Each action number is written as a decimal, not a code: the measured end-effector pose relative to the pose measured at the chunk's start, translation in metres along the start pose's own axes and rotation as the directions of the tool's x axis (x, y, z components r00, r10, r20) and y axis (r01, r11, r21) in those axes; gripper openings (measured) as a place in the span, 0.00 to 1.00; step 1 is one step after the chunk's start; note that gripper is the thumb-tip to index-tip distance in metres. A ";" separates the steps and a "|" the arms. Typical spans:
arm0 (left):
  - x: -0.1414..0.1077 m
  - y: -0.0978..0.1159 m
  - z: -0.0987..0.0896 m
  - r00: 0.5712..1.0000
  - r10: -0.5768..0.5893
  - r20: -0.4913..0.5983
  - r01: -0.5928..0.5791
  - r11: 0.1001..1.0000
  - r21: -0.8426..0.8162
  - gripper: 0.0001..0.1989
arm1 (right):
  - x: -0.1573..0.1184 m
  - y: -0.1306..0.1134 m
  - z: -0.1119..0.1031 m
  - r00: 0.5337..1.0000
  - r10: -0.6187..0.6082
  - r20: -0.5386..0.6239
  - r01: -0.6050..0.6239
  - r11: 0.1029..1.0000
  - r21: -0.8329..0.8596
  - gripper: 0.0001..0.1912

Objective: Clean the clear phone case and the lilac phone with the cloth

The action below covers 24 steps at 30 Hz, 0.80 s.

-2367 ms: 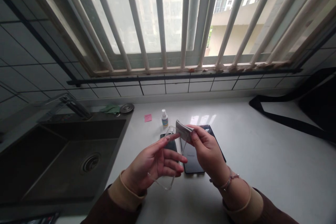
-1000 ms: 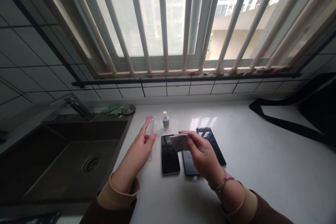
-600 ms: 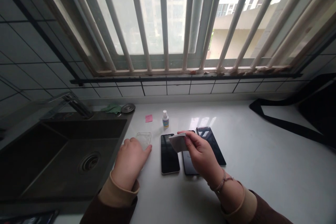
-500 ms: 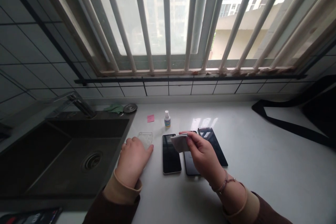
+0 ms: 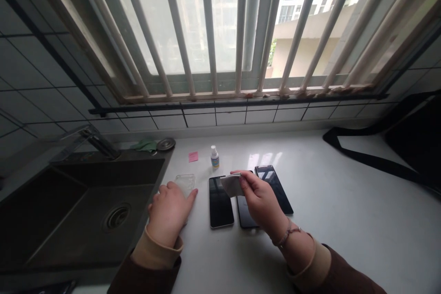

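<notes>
A folded grey cloth is pinched between the thumb and fingers of my right hand. It hangs above three phones lying side by side: a left phone, a middle phone partly covered by my hand, and a right phone. All three have dark screens facing up. My left hand lies over a clear phone case, thumb spread away from the fingers. It covers the near part of the case, beside the sink's edge.
Behind the phones stands a small white spray bottle, with a pink sticky note to its left. A sink with a faucet takes up the left. A black strap lies on the right of the counter.
The camera view has turned slightly right. My left hand's fingers look a little more spread over the case. My right hand still holds the cloth above the phones.
</notes>
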<state>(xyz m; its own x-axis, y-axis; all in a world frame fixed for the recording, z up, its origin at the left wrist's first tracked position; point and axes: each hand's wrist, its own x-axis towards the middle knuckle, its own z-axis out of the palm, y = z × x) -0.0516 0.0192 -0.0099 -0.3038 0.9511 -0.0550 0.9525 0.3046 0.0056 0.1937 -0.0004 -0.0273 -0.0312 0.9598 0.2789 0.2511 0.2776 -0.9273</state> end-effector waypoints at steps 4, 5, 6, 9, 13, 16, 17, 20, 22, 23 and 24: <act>-0.003 0.002 -0.003 1.000 -0.017 -0.022 0.018 0.999 0.045 0.35 | 0.001 0.003 0.000 1.000 0.013 -0.015 -0.013 1.000 0.010 0.18; -0.004 0.002 -0.005 1.000 -0.017 -0.023 0.018 0.999 0.051 0.35 | 0.001 0.003 0.000 1.000 0.018 -0.018 -0.018 1.000 0.009 0.18; -0.006 0.002 -0.006 1.000 -0.014 -0.022 0.015 0.999 0.052 0.35 | 0.001 0.003 0.000 1.000 0.023 -0.020 -0.023 1.000 0.007 0.18; -0.008 0.003 -0.009 1.000 0.001 -0.020 0.000 0.999 0.047 0.35 | 0.001 0.001 -0.001 0.999 0.035 -0.020 -0.035 0.999 0.004 0.18; -0.009 0.005 -0.009 1.000 -0.007 -0.013 0.008 0.998 0.062 0.32 | 0.002 0.001 -0.001 0.999 0.037 -0.023 -0.037 0.999 -0.003 0.19; -0.010 0.006 -0.010 1.000 -0.006 -0.008 0.006 0.997 0.075 0.30 | 0.002 0.003 0.000 0.999 0.037 -0.024 -0.037 0.999 0.003 0.19; -0.011 0.006 -0.010 1.000 -0.001 -0.008 0.002 0.997 0.082 0.30 | 0.002 0.003 0.000 0.999 0.037 -0.024 -0.037 0.999 0.009 0.19; -0.012 0.006 -0.012 0.999 0.023 -0.029 -0.019 0.993 0.115 0.28 | 0.003 0.006 0.000 0.999 0.036 -0.025 -0.036 0.999 0.027 0.19; -0.012 0.007 -0.012 0.999 0.040 -0.028 -0.036 0.992 0.122 0.28 | 0.003 0.007 -0.001 0.999 0.034 -0.032 -0.033 0.999 0.031 0.19; -0.012 0.007 -0.011 0.999 0.048 -0.018 -0.046 0.992 0.117 0.27 | 0.003 0.007 -0.001 0.999 0.032 -0.035 -0.031 0.999 0.029 0.19; -0.011 0.007 -0.010 0.998 0.056 -0.008 -0.054 0.992 0.110 0.27 | 0.003 0.007 -0.002 0.999 0.029 -0.039 -0.028 0.999 0.024 0.19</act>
<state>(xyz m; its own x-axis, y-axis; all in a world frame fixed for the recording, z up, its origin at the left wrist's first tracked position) -0.0420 0.0110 0.0011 -0.2506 0.9670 -0.0468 0.9642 0.2450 -0.1015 0.1971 0.0044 -0.0321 0.0139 0.9651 0.2617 0.2283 0.2517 -0.9405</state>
